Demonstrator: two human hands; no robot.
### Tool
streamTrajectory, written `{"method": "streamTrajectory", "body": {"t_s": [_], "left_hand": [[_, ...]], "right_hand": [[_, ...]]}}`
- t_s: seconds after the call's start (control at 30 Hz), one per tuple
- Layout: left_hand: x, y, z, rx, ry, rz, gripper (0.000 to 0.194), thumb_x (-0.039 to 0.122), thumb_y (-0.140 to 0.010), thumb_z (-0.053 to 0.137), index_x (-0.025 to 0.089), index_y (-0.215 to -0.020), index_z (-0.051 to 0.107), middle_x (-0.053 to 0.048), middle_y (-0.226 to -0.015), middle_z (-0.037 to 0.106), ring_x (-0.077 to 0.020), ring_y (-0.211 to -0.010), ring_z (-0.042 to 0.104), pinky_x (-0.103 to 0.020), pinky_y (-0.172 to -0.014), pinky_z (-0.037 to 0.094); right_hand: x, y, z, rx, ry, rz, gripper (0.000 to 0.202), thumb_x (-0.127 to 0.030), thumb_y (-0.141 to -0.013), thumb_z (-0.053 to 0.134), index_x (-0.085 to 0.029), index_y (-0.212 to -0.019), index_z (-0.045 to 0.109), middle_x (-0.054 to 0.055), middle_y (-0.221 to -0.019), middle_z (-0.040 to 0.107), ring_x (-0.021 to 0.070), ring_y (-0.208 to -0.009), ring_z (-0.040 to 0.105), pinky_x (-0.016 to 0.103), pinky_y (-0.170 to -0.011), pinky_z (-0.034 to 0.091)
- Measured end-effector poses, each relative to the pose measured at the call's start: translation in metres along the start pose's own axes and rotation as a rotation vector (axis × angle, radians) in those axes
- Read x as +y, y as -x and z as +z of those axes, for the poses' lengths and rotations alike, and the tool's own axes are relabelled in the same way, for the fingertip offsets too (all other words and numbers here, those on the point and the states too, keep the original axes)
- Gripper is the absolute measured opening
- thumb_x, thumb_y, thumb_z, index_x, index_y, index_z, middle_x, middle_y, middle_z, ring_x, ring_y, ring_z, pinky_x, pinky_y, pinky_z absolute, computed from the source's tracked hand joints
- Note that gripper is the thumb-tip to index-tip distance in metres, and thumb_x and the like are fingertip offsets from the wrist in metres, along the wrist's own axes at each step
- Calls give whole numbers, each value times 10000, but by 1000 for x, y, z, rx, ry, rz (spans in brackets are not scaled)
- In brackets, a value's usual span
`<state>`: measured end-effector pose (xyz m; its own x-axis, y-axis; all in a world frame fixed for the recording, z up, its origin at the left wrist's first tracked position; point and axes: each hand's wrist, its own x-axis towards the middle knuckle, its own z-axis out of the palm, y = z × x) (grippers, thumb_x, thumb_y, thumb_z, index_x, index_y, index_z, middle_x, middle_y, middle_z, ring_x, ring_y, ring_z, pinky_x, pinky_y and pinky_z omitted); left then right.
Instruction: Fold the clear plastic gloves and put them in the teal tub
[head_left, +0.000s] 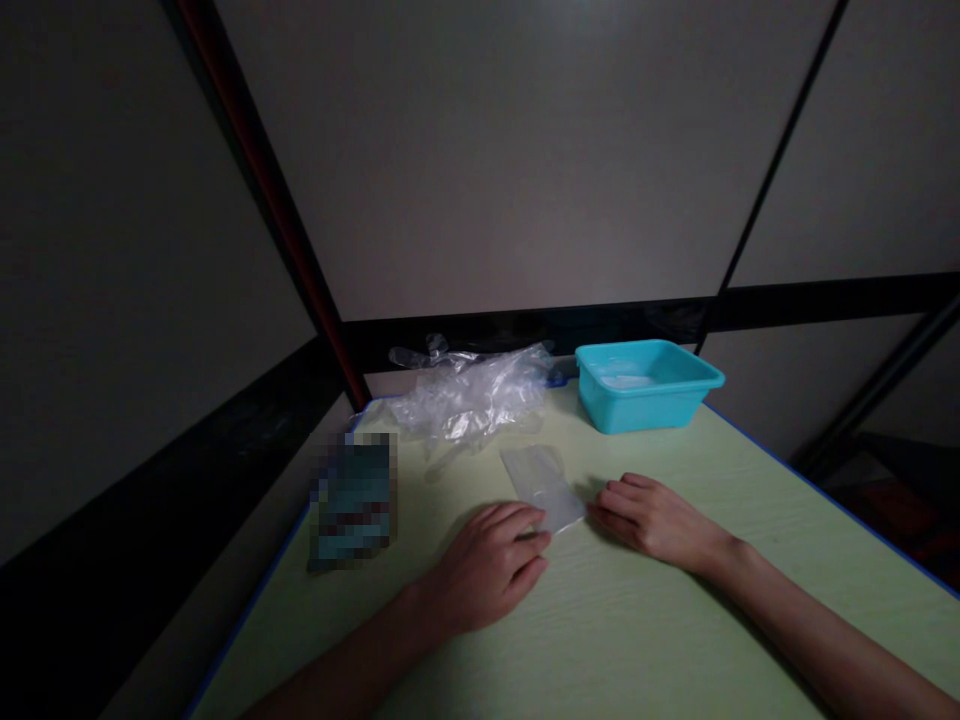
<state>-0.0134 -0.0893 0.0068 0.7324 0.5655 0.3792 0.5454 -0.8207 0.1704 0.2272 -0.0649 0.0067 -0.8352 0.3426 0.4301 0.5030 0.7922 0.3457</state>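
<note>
A flat, folded piece of clear thin plastic (541,480) lies on the pale green table, between my two hands. My left hand (491,568) rests palm down at its near left edge, fingers loosely bent and slightly apart, the fingertips at the plastic. On the other side, my right hand (649,518) lies low on the table with bent fingers, their tips at the plastic's right corner. Its thumb is hidden. Neither hand visibly lifts anything. Behind the folded piece sits a loose heap of clear disposable plastic gloves (480,395).
A turquoise plastic basin (645,405) stands at the back right, with something clear or whitish inside. At the left edge lies a dark greenish item (352,505), blurred by pixelation. The blue-edged table (600,640) meets wall panels at the back.
</note>
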Motion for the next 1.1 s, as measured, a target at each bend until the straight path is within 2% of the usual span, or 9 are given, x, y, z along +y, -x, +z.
{"method": "streamTrajectory", "body": {"t_s": [0.27,0.57,0.67,0.73,0.87,1.1], "left_hand": [[0,0,0,-19,-7,-13,223,257,-819,471,192,-991,597,-61,-1059,577,-203,-981,511,-365,-843,415],[2,-1,-2,-41,3,-29,205,251,-816,476,203,-976,596,-50,-1061,574,-193,-986,510,-350,-855,406],[2,-1,-3,-35,33,-56,230,226,-796,498,202,-1013,571,-44,-1082,563,-188,-993,501,-341,-877,390],[1,-1,-2,-9,55,-92,283,196,-767,521,191,-1049,544,-45,-1099,553,-182,-1003,492,-327,-896,378],[-2,-1,1,30,64,-143,302,162,-724,547,168,-1026,549,-52,-1084,558,-180,-998,497,-310,-898,381],[-2,-1,3,26,35,-121,293,194,-710,573,176,-1002,555,-54,-1045,575,-204,-963,515,-355,-858,407]], "right_hand": [[2,-3,-1,-67,-20,-89,262,-137,-886,350,-154,-729,559,14,-679,570,135,-590,471,292,-552,315],[0,-4,4,-93,-26,-47,207,-153,-870,398,-159,-738,558,9,-701,580,141,-628,508,290,-570,379],[0,-3,4,-104,-8,-67,197,-146,-875,390,-145,-806,575,39,-868,614,152,-718,541,294,-614,428],[1,-2,5,-109,-30,-75,200,-134,-879,379,-131,-862,579,60,-1014,599,163,-833,551,299,-703,457],[2,1,7,-139,-120,-30,232,-123,-887,347,-111,-932,574,89,-1117,565,174,-996,523,299,-849,447],[4,4,6,-157,-236,99,228,-138,-887,342,-117,-1013,531,107,-1079,586,174,-997,535,313,-854,455]]}}
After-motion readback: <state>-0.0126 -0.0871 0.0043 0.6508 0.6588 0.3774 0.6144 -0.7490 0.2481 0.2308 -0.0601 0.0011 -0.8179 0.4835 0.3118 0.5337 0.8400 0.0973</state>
